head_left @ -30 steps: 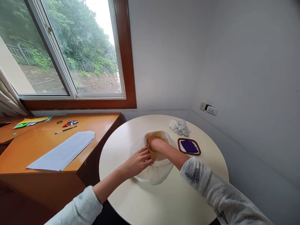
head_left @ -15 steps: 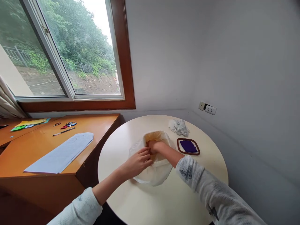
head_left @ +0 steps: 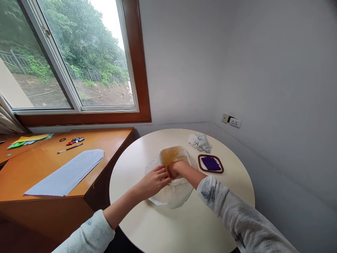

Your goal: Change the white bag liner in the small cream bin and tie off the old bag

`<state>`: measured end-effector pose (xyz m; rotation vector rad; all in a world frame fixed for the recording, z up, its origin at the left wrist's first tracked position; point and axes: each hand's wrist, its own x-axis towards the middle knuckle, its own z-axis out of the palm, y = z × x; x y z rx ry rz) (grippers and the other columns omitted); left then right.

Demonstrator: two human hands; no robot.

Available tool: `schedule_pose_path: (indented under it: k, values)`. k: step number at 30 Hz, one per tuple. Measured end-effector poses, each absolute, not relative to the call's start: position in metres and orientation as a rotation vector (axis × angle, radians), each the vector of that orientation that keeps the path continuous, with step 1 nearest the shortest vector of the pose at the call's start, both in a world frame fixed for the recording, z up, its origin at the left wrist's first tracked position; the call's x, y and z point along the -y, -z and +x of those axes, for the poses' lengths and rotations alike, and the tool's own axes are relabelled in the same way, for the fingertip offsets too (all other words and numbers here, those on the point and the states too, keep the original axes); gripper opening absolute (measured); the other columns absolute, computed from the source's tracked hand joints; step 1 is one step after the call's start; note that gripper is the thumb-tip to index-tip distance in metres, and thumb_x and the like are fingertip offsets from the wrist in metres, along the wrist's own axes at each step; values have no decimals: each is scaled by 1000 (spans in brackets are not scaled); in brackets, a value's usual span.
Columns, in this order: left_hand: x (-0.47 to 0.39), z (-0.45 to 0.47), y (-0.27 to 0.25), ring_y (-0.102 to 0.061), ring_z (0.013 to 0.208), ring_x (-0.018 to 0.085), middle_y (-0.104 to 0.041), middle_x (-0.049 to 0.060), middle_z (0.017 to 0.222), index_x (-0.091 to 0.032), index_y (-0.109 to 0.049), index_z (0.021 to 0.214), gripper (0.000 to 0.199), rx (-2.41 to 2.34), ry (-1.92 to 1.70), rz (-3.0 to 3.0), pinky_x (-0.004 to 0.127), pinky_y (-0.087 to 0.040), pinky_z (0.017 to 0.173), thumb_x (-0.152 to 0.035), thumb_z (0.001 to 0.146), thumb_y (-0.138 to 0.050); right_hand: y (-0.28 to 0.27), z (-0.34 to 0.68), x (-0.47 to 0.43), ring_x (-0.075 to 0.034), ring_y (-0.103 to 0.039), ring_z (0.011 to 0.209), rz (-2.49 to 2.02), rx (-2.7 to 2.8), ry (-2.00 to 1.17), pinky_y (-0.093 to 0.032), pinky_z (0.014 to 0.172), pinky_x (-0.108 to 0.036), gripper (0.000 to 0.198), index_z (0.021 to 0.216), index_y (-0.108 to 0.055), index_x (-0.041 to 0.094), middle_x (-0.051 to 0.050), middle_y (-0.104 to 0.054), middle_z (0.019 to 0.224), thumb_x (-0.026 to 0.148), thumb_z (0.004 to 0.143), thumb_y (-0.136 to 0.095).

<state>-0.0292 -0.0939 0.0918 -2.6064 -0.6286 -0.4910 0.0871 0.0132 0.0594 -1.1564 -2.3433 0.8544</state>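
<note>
Two hands on one white cloth (head_left: 171, 191): left hand (head_left: 154, 181) pinching its fold, right hand (head_left: 174, 169) fisted on the brown-stained patch (head_left: 173, 154). Nearby, one crumpled rag (head_left: 200, 142), one framed purple pad (head_left: 211, 163)

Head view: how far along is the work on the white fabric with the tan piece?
Done: white fabric spread on round table. In hand: left hand and right hand press the tan piece. Left: purple hooped piece lies untouched.

The near half of the round bench (head_left: 171, 225) lies bare. Far right, a crumpled cloth (head_left: 200, 142) and a purple-centred frame (head_left: 211, 163) stand close together; the wall hems the right edge.
</note>
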Motion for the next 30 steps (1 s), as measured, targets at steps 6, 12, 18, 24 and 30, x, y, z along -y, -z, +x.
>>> schedule_pose_path:
  k: [6,12,18,24,30]
  values:
    - [92,-32,-93,-50,73,15,-57,2,70,-16,-56,76,15,658,474,-2616,35,-42,85,-17,87,-46,-83,88,-19,-19,-56,96,-1464,2769,-743,-48,80,-39,33,114,-51,15,-8,-54,113,32,86,-52]
    - [85,-34,-100,-53,74,15,-57,2,71,-17,-55,74,18,773,410,-2669,37,-43,88,-21,87,-45,-105,104,-9,-18,-57,93,-1407,2798,-627,-49,79,-37,29,109,-54,15,-7,-57,109,32,85,-52]
    - [62,-44,-107,-55,100,18,-63,6,90,-18,-57,80,15,987,568,-2781,43,-33,104,-24,87,-45,-143,144,-5,-14,-59,91,-1051,2440,-559,-45,80,-27,27,101,-63,23,-2,-64,103,19,86,-40]
    - [40,-56,-103,-40,123,27,-45,12,130,-19,-62,85,18,1249,891,-2749,50,-27,106,-30,86,-48,-113,193,-14,-17,-56,103,-957,1793,-747,-44,90,-34,28,106,-57,22,-6,-60,112,33,81,-51]
    - [42,-55,-85,-18,134,32,-10,5,147,-34,-46,124,53,1635,1242,-2636,51,-29,104,-40,74,-62,-42,224,-2,-22,-48,117,-1096,1716,-730,-40,93,-41,47,122,-46,26,-9,-51,127,39,78,-54]
